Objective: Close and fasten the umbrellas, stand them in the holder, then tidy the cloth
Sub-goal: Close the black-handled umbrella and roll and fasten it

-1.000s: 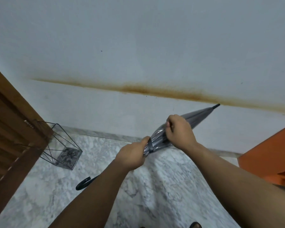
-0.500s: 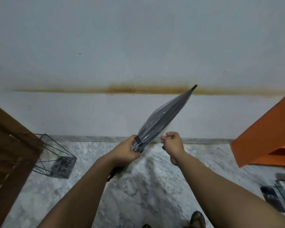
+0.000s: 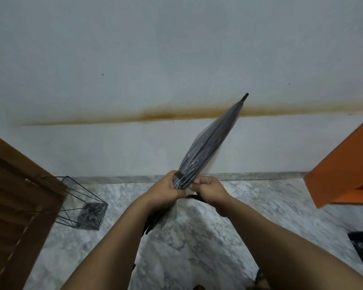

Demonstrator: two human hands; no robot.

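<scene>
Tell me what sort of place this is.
Probably a home entryway: a black wire umbrella holder stands on the grey marble floor beside a brown slatted wooden door, under a stained white wall.

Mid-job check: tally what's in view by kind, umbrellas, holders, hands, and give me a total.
Umbrellas: 1, the folded grey umbrella, gripped by both hands
Holders: 1, the wire holder on the floor
Hands: 2, left hand, right hand
Total: 4
</scene>
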